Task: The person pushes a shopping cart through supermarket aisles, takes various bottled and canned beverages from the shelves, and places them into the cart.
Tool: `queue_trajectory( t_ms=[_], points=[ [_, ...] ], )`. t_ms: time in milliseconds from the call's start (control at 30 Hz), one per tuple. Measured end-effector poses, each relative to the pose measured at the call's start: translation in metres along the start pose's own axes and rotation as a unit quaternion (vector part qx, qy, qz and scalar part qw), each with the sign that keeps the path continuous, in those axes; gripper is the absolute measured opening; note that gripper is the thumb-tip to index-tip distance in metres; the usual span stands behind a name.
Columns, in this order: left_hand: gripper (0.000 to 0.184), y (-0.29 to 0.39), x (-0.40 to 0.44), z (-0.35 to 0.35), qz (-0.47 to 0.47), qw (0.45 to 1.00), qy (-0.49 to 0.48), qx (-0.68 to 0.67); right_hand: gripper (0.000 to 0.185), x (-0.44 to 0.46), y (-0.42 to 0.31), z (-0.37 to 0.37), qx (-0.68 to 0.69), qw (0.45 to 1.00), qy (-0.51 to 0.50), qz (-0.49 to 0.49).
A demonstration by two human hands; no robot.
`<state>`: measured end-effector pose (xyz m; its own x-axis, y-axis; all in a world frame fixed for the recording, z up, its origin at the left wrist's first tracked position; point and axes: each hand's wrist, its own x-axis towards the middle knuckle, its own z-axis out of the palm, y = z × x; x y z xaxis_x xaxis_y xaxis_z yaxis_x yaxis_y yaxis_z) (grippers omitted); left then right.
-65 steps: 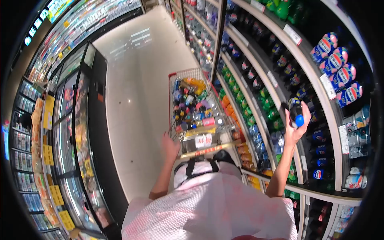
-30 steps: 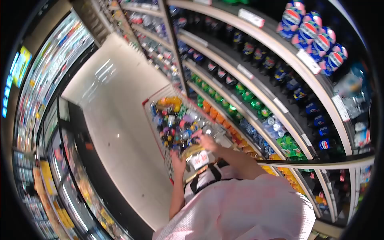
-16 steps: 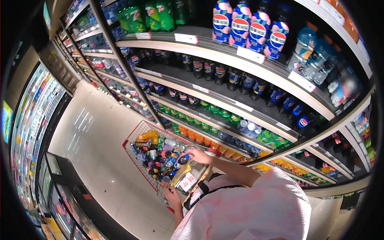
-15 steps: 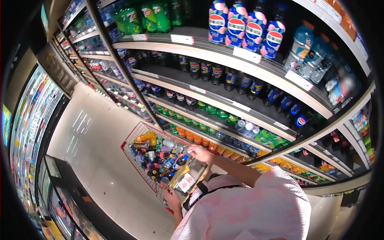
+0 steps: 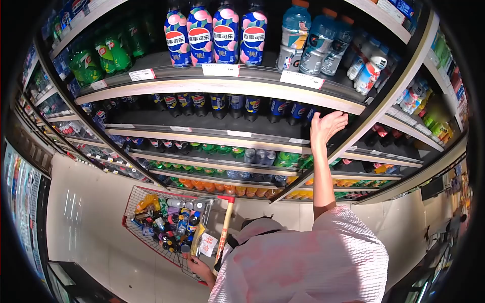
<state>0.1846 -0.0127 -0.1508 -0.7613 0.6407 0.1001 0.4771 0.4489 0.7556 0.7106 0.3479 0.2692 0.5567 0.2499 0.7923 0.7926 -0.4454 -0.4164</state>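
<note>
My right hand (image 5: 328,129) is raised at the right end of the second shelf, beside dark Pepsi bottles (image 5: 299,111). Its thumb and fingers are apart, and nothing shows between them. Low in the view, my left hand (image 5: 201,268) has its fingers curled at the near side edge of a wire shopping cart (image 5: 169,258). Many mixed bottles and cans lie piled in the cart, among them a dark bottle with a blue cap (image 5: 194,220) and orange bottles (image 5: 147,202). A white sign (image 5: 207,244) with red characters lies by the cart's handle (image 5: 226,230).
Blue and pink Pepsi bottles (image 5: 226,35), green 7UP bottles (image 5: 112,56) and blue-grey Gatorade bottles (image 5: 316,40) stand on the shelf above. Lower shelves hold green and orange drinks. Slanted shelf posts (image 5: 389,76) stand at the right. A refrigerated display (image 5: 22,197) lines the left.
The view has turned right toward the shelves. My right hand has moved from the cart up to the shelf. My left hand has stayed at the cart's side.
</note>
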Motion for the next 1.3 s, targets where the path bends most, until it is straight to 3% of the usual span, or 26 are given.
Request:
queue_trajectory(
  t_ms=[67,167,200,233,367,400,433,500,567,633,733,767,800,833,867,900,933,967,1000,1033,1100,1167,1233,1300],
  points=[
    [0.035,-0.004,0.000,0.000,-0.020,1.000,-0.019,0.000,0.083,0.002,0.034,0.027,0.002,1.000,0.008,0.006],
    [0.035,0.007,-0.001,-0.005,-0.015,1.000,-0.023,0.013,0.082,0.009,0.057,0.046,0.014,1.000,-0.013,0.003],
    [0.035,0.005,0.000,-0.002,-0.007,1.000,-0.015,0.006,0.072,0.019,0.046,0.025,0.118,0.984,-0.102,0.091],
    [0.034,0.001,0.000,0.000,0.000,1.000,-0.006,0.000,0.063,0.017,0.060,0.040,0.041,0.989,-0.128,0.055],
    [0.035,0.009,0.002,-0.008,-0.027,0.999,-0.028,-0.031,0.059,-0.001,0.063,0.024,0.180,0.984,-0.006,-0.007],
    [0.030,-0.007,0.004,-0.003,-0.070,0.995,-0.053,-0.043,0.061,-0.008,0.052,0.006,0.227,0.973,-0.029,-0.006],
    [0.030,-0.006,-0.001,-0.007,-0.016,0.999,-0.025,-0.026,0.063,-0.018,0.042,-0.012,0.275,0.960,-0.053,-0.004],
    [0.037,0.026,0.006,-0.016,0.086,0.996,0.034,0.018,0.062,-0.042,0.041,-0.018,0.327,0.942,-0.029,-0.067],
    [0.055,0.070,0.013,-0.033,0.088,0.995,0.031,0.025,0.066,-0.057,0.022,-0.044,0.350,0.919,-0.030,-0.181],
    [0.062,0.122,0.028,-0.041,0.063,0.989,0.020,-0.131,0.078,-0.078,0.006,-0.056,0.384,0.890,-0.048,-0.240],
    [0.070,0.218,0.055,-0.054,0.169,0.974,-0.018,-0.151,0.084,-0.119,-0.043,-0.074,0.631,0.729,-0.161,-0.212],
    [0.079,0.247,0.062,-0.057,0.221,0.959,-0.050,-0.171,0.082,-0.141,-0.062,-0.080,0.689,0.673,-0.232,-0.134],
    [0.092,0.280,0.068,-0.064,0.274,0.938,-0.087,-0.192,0.077,-0.159,-0.087,-0.105,0.681,0.630,-0.372,0.019],
    [0.102,0.304,0.069,-0.068,0.286,0.928,-0.123,-0.204,0.073,-0.171,-0.107,-0.118,0.629,0.617,-0.470,0.049],
    [0.104,0.323,0.069,-0.067,0.270,0.918,-0.143,-0.254,0.070,-0.197,-0.122,-0.118,0.679,0.511,-0.515,0.110],
    [0.107,0.333,0.067,-0.063,0.251,0.905,-0.162,-0.303,0.068,-0.218,-0.137,-0.124,0.620,0.525,-0.573,0.105],
    [0.101,0.333,0.064,-0.055,0.216,0.908,-0.184,-0.309,0.065,-0.250,-0.148,-0.117,0.630,0.499,-0.586,0.104],
    [0.096,0.327,0.061,-0.052,0.182,0.910,-0.203,-0.313,0.061,-0.272,-0.164,-0.118,0.657,0.439,-0.600,0.127],
    [0.089,0.314,0.062,-0.048,0.146,0.921,-0.208,-0.295,0.055,-0.282,-0.179,-0.130,0.605,0.500,-0.612,0.097],
    [0.082,0.295,0.067,-0.041,0.115,0.931,-0.209,-0.276,0.042,-0.289,-0.188,-0.129,0.560,0.561,-0.609,-0.009],
    [0.072,0.234,0.073,-0.020,0.108,0.935,-0.169,-0.293,0.029,-0.335,-0.192,-0.095,0.617,0.383,-0.678,0.111],
    [0.071,0.212,0.079,-0.045,0.068,0.933,-0.210,-0.283,0.023,-0.345,-0.184,-0.074,0.525,0.305,-0.791,0.067],
    [0.072,0.181,0.083,-0.065,0.074,0.943,-0.233,-0.227,0.025,-0.354,-0.175,-0.070,0.442,0.287,-0.850,0.000],
    [0.072,0.149,0.089,-0.075,0.103,0.951,-0.247,-0.156,0.026,-0.388,-0.158,-0.051,0.402,0.235,-0.880,-0.091]
  ],
)
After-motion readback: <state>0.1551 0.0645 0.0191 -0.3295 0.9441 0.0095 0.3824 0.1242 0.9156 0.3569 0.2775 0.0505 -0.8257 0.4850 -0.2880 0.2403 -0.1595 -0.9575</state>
